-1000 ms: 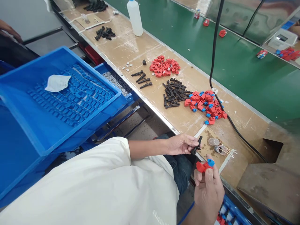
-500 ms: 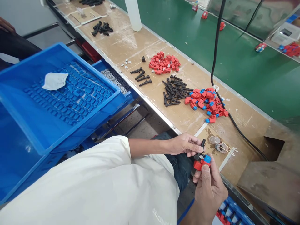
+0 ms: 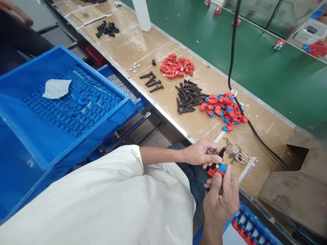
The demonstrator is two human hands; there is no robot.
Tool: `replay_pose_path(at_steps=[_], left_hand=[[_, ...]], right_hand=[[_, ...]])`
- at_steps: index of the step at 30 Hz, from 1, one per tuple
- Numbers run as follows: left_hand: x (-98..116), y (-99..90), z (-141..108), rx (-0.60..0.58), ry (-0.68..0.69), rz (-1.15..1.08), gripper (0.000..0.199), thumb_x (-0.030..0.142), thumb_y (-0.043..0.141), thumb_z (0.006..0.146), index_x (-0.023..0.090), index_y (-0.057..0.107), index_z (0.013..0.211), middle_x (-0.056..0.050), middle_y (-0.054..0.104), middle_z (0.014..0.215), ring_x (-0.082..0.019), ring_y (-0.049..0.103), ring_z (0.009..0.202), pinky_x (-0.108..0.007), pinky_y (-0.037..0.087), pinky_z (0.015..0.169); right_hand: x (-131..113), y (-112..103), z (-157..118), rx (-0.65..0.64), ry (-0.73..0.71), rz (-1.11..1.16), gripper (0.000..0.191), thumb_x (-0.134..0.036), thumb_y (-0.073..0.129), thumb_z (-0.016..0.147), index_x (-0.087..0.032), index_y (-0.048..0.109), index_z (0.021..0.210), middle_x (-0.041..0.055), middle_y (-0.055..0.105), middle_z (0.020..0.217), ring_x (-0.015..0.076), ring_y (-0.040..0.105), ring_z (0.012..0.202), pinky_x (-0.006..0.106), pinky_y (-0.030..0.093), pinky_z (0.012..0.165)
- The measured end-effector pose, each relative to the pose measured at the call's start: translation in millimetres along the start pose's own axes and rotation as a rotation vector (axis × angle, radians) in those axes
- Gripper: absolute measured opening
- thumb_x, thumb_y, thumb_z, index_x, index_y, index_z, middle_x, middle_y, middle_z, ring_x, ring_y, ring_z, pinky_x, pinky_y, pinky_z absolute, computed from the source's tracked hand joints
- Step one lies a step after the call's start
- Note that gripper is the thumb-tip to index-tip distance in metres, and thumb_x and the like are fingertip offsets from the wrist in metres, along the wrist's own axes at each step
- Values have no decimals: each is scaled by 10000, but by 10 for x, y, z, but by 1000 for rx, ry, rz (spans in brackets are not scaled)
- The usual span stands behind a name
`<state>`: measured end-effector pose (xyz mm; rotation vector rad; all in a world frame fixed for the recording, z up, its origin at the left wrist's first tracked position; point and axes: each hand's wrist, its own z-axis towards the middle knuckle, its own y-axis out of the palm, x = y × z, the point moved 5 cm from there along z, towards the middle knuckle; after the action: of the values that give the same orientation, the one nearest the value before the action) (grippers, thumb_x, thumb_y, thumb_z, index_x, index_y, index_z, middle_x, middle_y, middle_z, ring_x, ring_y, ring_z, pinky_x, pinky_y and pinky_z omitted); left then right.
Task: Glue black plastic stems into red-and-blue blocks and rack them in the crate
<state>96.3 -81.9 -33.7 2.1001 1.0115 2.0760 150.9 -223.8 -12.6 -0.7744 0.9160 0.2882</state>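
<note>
My left hand (image 3: 203, 153) is closed on a black stick-like part (image 3: 221, 153), which slants up between its thumb and fingers. Just below and to the right, my right hand (image 3: 221, 195) pinches a red and blue piece (image 3: 220, 169) with its thumb and fingers. The two pieces meet or overlap between my hands; the exact contact is hidden by the fingers. Both hands are near the bench's front edge, beside two small clear cups (image 3: 233, 149) with thin sticks (image 3: 249, 158).
On the bench (image 3: 122, 44) are red pieces (image 3: 177, 66), black parts (image 3: 189, 97) and red-blue pieces (image 3: 226, 109). A black cable (image 3: 231, 61) crosses it. Blue bins (image 3: 51, 129) stand left; another bin (image 3: 249, 228) is below right. A person's hand (image 3: 17, 12) shows upper left.
My right hand has moved slightly left with the red and blue piece, which is tilted differently. The black part in my left hand has turned. The view has shifted slightly, showing more of the lower-right bin.
</note>
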Motion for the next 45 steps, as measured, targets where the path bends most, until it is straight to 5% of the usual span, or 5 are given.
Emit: replay_pose_path(at_steps=[20, 26, 35, 42, 45], left_hand=[[-62, 62, 31, 34, -11, -63, 607, 703, 765, 645, 170, 507, 781, 78, 545, 532, -42, 490, 390, -173, 406, 411], [-9, 56, 69, 46, 79, -61, 569, 671, 757, 690, 163, 518, 779, 64, 548, 563, -47, 509, 414, -173, 396, 406], [45, 105, 87, 36, 31, -36, 568, 661, 770, 675, 171, 496, 761, 73, 545, 525, -48, 500, 394, -169, 376, 408], [24, 110, 50, -17, 101, -100, 526, 635, 752, 729, 152, 563, 813, 51, 532, 594, -50, 488, 445, -190, 424, 460], [55, 79, 33, -36, 126, -96, 563, 665, 744, 720, 124, 665, 856, -16, 577, 761, -82, 545, 585, -224, 473, 549]], right_hand=[[131, 86, -83, 100, 132, 72, 431, -336, 588, 968, -245, 586, 1389, 41, 595, 877, 113, 591, 571, 293, 557, 533], [161, 67, 51, 115, 198, 182, 409, -322, 632, 940, -235, 630, 1340, 41, 604, 946, 93, 590, 597, 270, 527, 544], [375, 47, 108, 50, 469, 494, 484, -464, 697, 863, -168, 666, 1245, 34, 637, 871, 101, 528, 593, 250, 452, 505], [390, 175, 162, -245, 594, 790, 467, -635, 631, 843, -186, 711, 943, 92, 668, 855, 169, 608, 676, 242, 433, 464], [395, 129, 131, -178, 542, 718, 444, -574, 715, 803, -177, 707, 1001, 83, 671, 843, 162, 604, 633, 246, 428, 454]])
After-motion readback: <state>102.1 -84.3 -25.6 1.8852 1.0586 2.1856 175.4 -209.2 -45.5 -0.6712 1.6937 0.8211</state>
